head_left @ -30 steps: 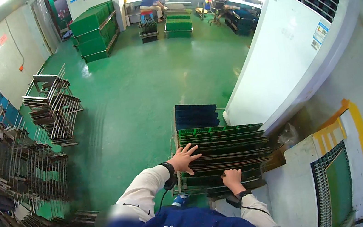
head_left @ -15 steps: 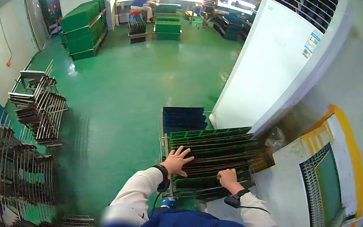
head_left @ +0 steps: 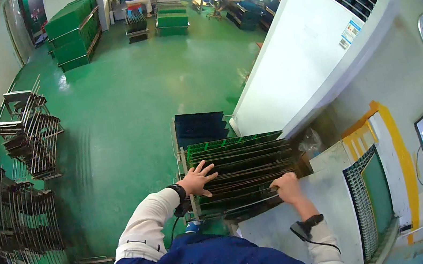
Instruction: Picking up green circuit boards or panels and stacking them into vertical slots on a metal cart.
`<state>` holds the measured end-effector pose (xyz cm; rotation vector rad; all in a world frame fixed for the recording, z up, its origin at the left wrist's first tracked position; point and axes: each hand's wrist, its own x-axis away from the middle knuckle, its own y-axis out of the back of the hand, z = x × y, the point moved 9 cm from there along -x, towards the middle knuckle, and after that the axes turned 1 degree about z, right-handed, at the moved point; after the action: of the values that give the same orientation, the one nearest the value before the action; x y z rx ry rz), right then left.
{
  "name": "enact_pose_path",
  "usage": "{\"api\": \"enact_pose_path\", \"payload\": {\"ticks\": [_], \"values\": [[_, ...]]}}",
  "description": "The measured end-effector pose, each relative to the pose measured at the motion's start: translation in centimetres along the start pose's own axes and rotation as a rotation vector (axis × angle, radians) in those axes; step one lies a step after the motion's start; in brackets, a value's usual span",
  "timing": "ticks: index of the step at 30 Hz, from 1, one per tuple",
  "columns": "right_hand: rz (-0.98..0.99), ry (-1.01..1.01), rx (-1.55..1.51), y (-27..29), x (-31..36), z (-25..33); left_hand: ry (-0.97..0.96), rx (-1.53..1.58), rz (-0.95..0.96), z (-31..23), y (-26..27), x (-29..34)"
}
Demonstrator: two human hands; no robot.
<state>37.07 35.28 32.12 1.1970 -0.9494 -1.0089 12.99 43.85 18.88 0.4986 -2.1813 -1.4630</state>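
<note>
A metal rack [head_left: 187,189] in front of me holds several thin green boards [head_left: 236,153] that look like circuit board panels, standing on edge in a row. My left hand [head_left: 197,180] lies over their left ends beside the rack's side frame, fingers spread, with nothing held. At the near right end of the row is my right hand [head_left: 287,186], its fingers curled closed by the board edges. Whatever is between those fingers is hidden. Dark blue boards [head_left: 200,128] stand just beyond the green ones.
A tall white air conditioner [head_left: 308,48] rises at the right, beyond a pale machine top [head_left: 317,192] with a green panel [head_left: 378,200]. Empty metal racks [head_left: 33,135] stand at the left. Stacked green boards [head_left: 73,35] and two seated people are farther off.
My right hand has moved right, from over the boards to the right end of the row. The left hand stays spread on the boards. The whole view has shifted slightly.
</note>
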Motion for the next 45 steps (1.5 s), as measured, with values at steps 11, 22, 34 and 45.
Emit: {"api": "enact_pose_path", "payload": {"ticks": [11, 22, 34, 45], "values": [[-0.364, -0.303, -0.346, 15.1, 13.0, -4.0, 0.016, -0.020, -0.108, 0.6, 0.1, 0.5], [-1.022, -0.943, -0.905, 8.3, 40.9, -10.6, 0.065, -0.030, -0.065, 0.1, 0.2, 0.0], [-1.780, -1.175, -1.491, -6.4, 58.6, -7.8, 0.082, -0.052, -0.058, -1.9, 1.0, -0.8], [-2.333, -0.757, -1.846, -12.3, 56.8, -9.0, 0.093, -0.132, 0.019, -2.1, 0.0, -1.4]]}}
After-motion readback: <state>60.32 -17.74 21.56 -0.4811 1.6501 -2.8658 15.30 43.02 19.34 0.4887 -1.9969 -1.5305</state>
